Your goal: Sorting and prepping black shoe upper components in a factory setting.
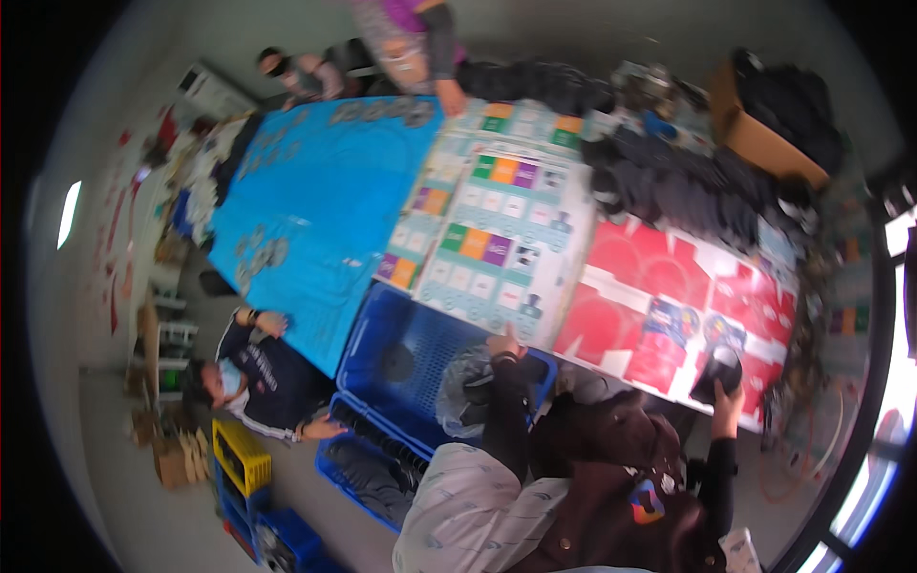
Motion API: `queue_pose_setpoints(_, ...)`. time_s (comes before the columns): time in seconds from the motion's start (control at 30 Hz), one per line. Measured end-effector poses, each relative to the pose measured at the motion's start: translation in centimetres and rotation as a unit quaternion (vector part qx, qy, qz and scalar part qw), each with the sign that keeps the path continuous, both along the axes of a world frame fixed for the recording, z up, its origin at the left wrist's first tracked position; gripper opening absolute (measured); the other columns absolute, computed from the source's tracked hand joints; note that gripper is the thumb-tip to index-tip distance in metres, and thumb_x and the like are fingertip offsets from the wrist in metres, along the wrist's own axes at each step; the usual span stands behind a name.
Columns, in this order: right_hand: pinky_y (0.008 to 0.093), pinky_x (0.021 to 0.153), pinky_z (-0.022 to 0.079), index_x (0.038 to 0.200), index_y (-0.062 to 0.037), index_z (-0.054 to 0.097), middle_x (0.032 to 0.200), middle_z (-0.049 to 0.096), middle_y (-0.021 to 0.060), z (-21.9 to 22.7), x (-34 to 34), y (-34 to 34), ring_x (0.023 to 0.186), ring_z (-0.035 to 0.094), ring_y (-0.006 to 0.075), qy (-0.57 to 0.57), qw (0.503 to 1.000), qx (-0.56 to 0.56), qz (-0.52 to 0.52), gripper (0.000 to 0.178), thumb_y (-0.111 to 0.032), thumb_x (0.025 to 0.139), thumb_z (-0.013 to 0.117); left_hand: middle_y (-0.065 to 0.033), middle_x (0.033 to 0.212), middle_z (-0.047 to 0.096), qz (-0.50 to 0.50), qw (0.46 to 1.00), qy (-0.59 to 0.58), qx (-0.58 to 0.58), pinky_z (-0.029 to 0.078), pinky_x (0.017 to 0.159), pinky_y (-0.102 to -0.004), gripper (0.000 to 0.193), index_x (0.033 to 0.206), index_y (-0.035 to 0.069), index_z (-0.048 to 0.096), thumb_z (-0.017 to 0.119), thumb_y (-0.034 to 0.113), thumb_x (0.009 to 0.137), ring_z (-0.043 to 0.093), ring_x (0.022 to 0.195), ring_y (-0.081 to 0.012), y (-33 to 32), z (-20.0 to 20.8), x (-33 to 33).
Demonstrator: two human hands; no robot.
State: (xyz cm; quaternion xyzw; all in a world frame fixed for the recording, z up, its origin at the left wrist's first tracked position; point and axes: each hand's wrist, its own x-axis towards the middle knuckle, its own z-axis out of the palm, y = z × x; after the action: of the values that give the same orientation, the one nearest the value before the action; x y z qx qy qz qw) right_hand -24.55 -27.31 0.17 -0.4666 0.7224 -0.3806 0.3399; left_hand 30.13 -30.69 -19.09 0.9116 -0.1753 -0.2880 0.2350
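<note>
My right hand (730,406) is closed on a black rounded object (712,380) with a pale grey top; its exact kind is too blurred to tell. It is held over the near right part of a red and white printed sheet (623,329). My left hand (505,344) rests at the near edge of a stack of teal and white printed sheets (482,272) with green, orange and purple squares. Its fingers look stretched out, with nothing seen in them. Just below that hand, a clear plastic bag (463,392) with dark contents lies in a blue crate (382,329).
A blue-covered table (325,210) bears several small grey pieces. Dark bundled items (678,181) line the far right side, beside a cardboard box (764,134). A co-worker (258,377) sits left, near a second blue crate (368,477) of black items. Other people stand at the far side.
</note>
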Motion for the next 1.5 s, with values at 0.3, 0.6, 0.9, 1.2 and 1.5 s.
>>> queue_pose_setpoints(0.3,0.0355,0.087,0.052,0.121,0.0089,0.061,0.11,0.071,0.0161,0.5,8.2,-3.4,0.099,0.066,0.0212,-0.011,0.995,-0.033,0.094,0.035,-0.009,0.093,0.07,-0.0129,0.111,0.071,-0.443,0.755,0.409,-0.258,0.056,0.087,-0.0349,0.056,0.127,0.003,0.059,0.079,0.037,0.087,0.07,0.101,-0.0216,-2.0,23.7,-25.8)
queue_pose_setpoints(0.6,0.0468,0.083,0.052,0.121,0.0119,0.06,0.109,0.07,0.0283,7.1,15.0,-6.2,0.097,0.069,0.0399,0.121,0.983,0.008,0.138,0.04,-0.022,0.099,0.064,-0.0271,0.09,0.067,-0.307,0.867,0.212,-0.33,0.051,0.075,-0.0514,0.024,0.099,-0.005,0.064,0.067,0.018,0.091,0.065,0.086,-0.0458,-4.0,22.2,-26.5)
queue_pose_setpoints(0.9,0.048,0.086,0.054,0.13,0.0073,0.056,0.108,0.07,0.0279,6.0,9.6,-7.6,0.1,0.069,0.0446,0.194,0.943,-0.087,0.257,0.045,-0.014,0.092,0.069,-0.0257,0.102,0.07,-0.276,0.884,0.131,-0.354,0.054,0.08,-0.0488,0.033,0.123,0.003,0.062,0.064,0.02,0.094,0.068,0.095,-0.0426,-2.9,19.8,-30.6)
queue_pose_setpoints(1.2,0.079,0.112,0.012,0.068,-0.0094,0.063,0.152,0.048,0.0178,32.5,13.2,-2.0,0.148,0.028,0.0504,0.077,0.695,-0.548,0.459,0.013,-0.013,0.07,0.075,-0.0185,0.113,0.069,-0.223,0.935,-0.03,-0.274,0.053,0.083,-0.0411,0.03,0.123,0.001,0.061,0.058,0.022,0.101,0.068,0.101,-0.0316,-1.2,15.1,-29.7)
queue_pose_setpoints(1.5,0.0536,0.086,0.051,0.124,0.0071,0.051,0.105,0.064,0.036,10.4,2.7,-5.9,0.101,0.064,0.0513,-0.08,0.964,-0.004,0.252,0.051,-0.02,0.086,0.072,-0.0109,0.116,0.07,-0.169,0.885,0.358,-0.244,0.06,0.086,-0.0306,0.03,0.128,-0.005,0.061,0.057,0.014,0.104,0.069,0.104,-0.0211,-1.1,26.9,-37.5)
